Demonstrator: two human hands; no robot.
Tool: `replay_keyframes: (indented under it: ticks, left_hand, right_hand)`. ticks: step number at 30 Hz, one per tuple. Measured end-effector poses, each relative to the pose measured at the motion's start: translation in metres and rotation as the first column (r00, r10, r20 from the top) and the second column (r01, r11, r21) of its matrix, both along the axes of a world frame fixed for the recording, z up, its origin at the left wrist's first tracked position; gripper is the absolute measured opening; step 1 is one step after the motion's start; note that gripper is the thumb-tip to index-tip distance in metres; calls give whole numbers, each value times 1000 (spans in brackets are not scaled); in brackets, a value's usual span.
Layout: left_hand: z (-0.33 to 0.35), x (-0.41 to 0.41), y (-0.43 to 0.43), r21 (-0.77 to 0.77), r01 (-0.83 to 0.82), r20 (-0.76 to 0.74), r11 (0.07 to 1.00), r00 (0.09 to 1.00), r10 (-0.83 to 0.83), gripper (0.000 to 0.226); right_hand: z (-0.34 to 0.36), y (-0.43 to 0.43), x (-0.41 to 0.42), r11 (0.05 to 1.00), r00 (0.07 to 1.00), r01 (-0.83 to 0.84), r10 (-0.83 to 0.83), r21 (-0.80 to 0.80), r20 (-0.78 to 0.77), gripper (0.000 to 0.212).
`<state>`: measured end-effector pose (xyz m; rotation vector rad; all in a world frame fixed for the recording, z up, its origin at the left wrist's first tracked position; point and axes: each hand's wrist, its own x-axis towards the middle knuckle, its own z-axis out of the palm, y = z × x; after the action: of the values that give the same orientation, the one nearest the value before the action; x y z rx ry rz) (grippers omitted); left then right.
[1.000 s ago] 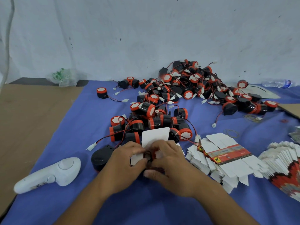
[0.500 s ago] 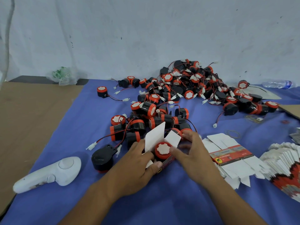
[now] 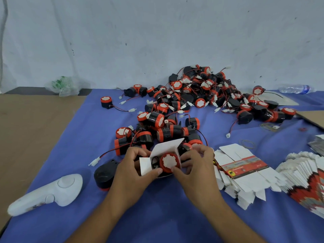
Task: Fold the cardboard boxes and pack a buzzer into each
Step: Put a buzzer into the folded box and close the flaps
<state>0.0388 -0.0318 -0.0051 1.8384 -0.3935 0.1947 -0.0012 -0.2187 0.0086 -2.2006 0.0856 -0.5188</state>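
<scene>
A small white cardboard box (image 3: 164, 148) stands open on the blue cloth, its top flap raised. A black and red buzzer (image 3: 169, 162) sits in its mouth, white face up. My left hand (image 3: 135, 171) grips the box's left side and side flap. My right hand (image 3: 196, 165) holds the right side, thumb at the buzzer's rim. A big heap of loose buzzers (image 3: 201, 95) with red wires lies behind. Flat unfolded boxes (image 3: 243, 174) are stacked at the right.
A white controller (image 3: 52, 192) lies at front left on the blue cloth (image 3: 70, 137). A single black buzzer (image 3: 104, 174) sits by my left wrist. More flat boxes (image 3: 308, 178) fan out at far right. Rubber bands (image 3: 248, 143), a plastic bottle (image 3: 296, 88) and a wall stand behind.
The buzzer has come into view and settled into the open box. My right hand has come back from the right to the box's side. The box now faces up.
</scene>
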Motion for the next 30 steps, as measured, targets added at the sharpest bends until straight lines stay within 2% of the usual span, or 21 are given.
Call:
replay_keyframes:
  ticks: [2, 4, 9, 12, 16, 18, 20, 22, 24, 26, 30]
  left_hand:
    - [-1, 1, -1, -85, 0, -43, 996, 999, -3, 48]
    - [-2, 3, 0, -112, 1, -62, 994, 998, -8, 50]
    - [-2, 4, 3, -112, 113, -80, 987, 989, -122, 62]
    - [2, 1, 3, 34, 163, 3, 986, 987, -163, 62]
    - [4, -1, -3, 149, 103, 53, 983, 992, -112, 84]
    - [3, 0, -5, 163, 72, 74, 984, 994, -85, 86]
    - [2, -1, -7, 100, 23, 48, 995, 998, -28, 87]
    - [1, 0, -7, 27, -52, 14, 998, 999, 51, 69]
    - [1, 0, -5, 99, -80, 74, 992, 995, 72, 50]
    - [1, 0, -4, 188, -52, 159, 981, 987, 22, 31]
    - [2, 4, -1, 306, 30, 196, 952, 976, -94, 38]
  right_hand:
    - [-3, 1, 1, 989, 998, -33, 39, -144, 42, 16]
    - [-5, 1, 3, 976, 995, -65, 79, -209, 59, 13]
    - [-5, -6, 7, 971, 988, -137, 149, -197, 43, 8]
    - [-3, -9, 6, 957, 980, -188, 198, -222, 25, 13]
    - [-4, -10, 7, 924, 964, -244, 265, -296, 34, 17]
    - [-4, -10, 8, 935, 966, -247, 259, -254, 16, 19]
    - [-5, -9, 8, 951, 969, -246, 246, -186, -19, 19]
    - [-5, -9, 9, 954, 964, -265, 261, -139, -50, 17]
    - [-5, -10, 10, 947, 954, -298, 292, -118, -66, 15]
    - [-6, -13, 11, 942, 946, -322, 317, -90, -66, 15]
    - [-10, -12, 13, 936, 936, -352, 351, -18, -32, 10]
